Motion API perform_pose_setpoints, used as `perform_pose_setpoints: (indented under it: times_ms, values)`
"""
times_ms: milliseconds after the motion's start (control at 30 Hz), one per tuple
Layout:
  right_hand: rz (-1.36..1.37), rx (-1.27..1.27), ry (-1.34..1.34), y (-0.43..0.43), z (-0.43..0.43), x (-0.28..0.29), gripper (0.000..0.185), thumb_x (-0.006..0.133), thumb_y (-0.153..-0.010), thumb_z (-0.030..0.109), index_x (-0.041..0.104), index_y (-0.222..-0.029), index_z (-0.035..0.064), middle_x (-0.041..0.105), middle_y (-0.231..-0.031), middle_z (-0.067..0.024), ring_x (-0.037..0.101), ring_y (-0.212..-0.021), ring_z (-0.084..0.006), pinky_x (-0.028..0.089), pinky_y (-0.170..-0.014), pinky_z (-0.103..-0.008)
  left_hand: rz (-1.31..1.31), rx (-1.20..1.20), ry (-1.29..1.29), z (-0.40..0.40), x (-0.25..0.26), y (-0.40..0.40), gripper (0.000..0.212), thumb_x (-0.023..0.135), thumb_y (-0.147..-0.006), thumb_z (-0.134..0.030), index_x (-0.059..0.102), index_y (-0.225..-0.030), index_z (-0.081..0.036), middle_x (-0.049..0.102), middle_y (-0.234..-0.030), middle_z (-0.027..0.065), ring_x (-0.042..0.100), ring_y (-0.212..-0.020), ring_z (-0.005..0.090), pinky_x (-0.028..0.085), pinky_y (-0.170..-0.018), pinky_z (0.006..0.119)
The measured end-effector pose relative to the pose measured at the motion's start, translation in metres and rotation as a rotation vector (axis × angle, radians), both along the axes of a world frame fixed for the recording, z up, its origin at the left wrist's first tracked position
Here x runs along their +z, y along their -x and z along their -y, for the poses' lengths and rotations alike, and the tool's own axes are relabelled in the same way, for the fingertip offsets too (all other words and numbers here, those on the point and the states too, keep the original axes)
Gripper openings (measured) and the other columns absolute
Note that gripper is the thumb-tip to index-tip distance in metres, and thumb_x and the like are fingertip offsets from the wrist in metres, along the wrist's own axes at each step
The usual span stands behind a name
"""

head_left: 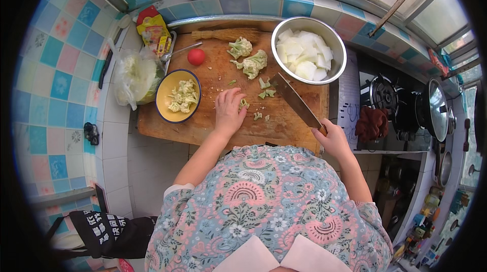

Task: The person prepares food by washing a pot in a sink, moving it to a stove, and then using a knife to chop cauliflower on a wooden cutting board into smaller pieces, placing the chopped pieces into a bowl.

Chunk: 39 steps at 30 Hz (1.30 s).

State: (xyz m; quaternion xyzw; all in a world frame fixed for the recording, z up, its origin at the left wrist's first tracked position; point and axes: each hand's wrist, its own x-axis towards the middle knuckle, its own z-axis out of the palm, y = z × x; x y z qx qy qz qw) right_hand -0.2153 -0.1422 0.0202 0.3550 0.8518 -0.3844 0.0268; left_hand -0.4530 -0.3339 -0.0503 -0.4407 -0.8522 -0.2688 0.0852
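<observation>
My right hand [334,138] grips the handle of a broad kitchen cleaver [296,100], its blade slanting up and left over the wooden cutting board [198,129]. My left hand [229,111] rests low on the board, a small cauliflower piece [244,103] showing between thumb and forefinger. What lies under the palm is hidden. Green leaf scraps [267,93] and small cauliflower bits [258,115] lie between the hand and the blade. Farther back sit a larger cauliflower chunk [252,64] and another chunk [240,48]. Cut florets [184,96] fill part of a yellow, blue-rimmed bowl [161,101].
A steel basin [341,60] of sliced white vegetable [306,53] stands at the board's back right. A red round item [196,56] and a straw brush [224,35] lie behind. Left is a bagged vegetable [139,76]; right, a gas stove [384,91] with a brown cloth [372,123].
</observation>
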Motion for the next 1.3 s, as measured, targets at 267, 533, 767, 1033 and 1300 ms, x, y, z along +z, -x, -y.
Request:
perform_pose_setpoints:
  times_ms: [267, 533, 767, 1033, 1300]
  values:
    - [-0.156, 0.075, -0.383, -0.04, -0.003, -0.027, 0.025, 0.067, -0.075, 0.025, 0.063, -0.095, 0.0105, 0.063, -0.073, -0.0078, 0.06, -0.065, -0.0293, 0.049, -0.06, -0.0371, -0.043, -0.464, 0.1, -0.012, -0.014, -0.014, 0.025, 0.068, -0.07, -0.014, 0.06, -0.094, -0.011, 0.055, -0.102, 0.0034, 0.049, -0.1, 0.024, 0.033, -0.095, 0.041]
    - [-0.111, 0.195, -0.638, -0.05, -0.005, -0.035, 0.033, 0.071, -0.069, 0.027, 0.062, -0.097, 0.012, 0.06, -0.073, -0.004, 0.058, -0.065, -0.0247, 0.045, -0.059, -0.0353, -0.016, -0.537, 0.014, -0.017, -0.006, -0.017, 0.021, 0.066, -0.07, -0.013, 0.059, -0.09, -0.011, 0.055, -0.099, 0.003, 0.049, -0.1, 0.0228, 0.035, -0.095, 0.041]
    - [-0.148, 0.27, -0.626, -0.05, -0.012, -0.051, 0.047, 0.075, -0.063, 0.023, 0.058, -0.104, 0.0091, 0.057, -0.073, -0.0042, 0.057, -0.069, -0.0227, 0.043, -0.065, -0.0336, -0.129, -0.465, 0.22, -0.006, -0.024, 0.001, 0.023, 0.063, -0.074, -0.012, 0.06, -0.097, -0.012, 0.054, -0.105, 0.0036, 0.048, -0.104, 0.0221, 0.031, -0.1, 0.043]
    - [-0.226, 0.472, -0.595, -0.017, -0.005, -0.058, 0.052, 0.071, -0.067, 0.022, 0.053, -0.113, 0.0061, 0.057, -0.082, -0.0046, 0.054, -0.078, -0.0217, 0.041, -0.07, -0.0335, 0.238, 0.003, 0.08, 0.019, -0.014, 0.038, 0.035, 0.056, -0.084, -0.021, 0.055, -0.116, -0.008, 0.052, -0.112, 0.0103, 0.047, -0.105, 0.0299, 0.036, -0.094, 0.04]
    - [-0.218, 0.469, -0.566, -0.008, -0.005, -0.061, 0.048, 0.072, -0.066, 0.018, 0.056, -0.11, 0.0082, 0.053, -0.09, -0.0069, 0.051, -0.084, -0.0236, 0.043, -0.076, -0.034, 0.401, -0.1, 0.289, 0.027, -0.004, 0.03, 0.036, 0.059, -0.083, -0.022, 0.053, -0.114, -0.005, 0.052, -0.112, 0.0132, 0.048, -0.105, 0.0305, 0.04, -0.089, 0.038]
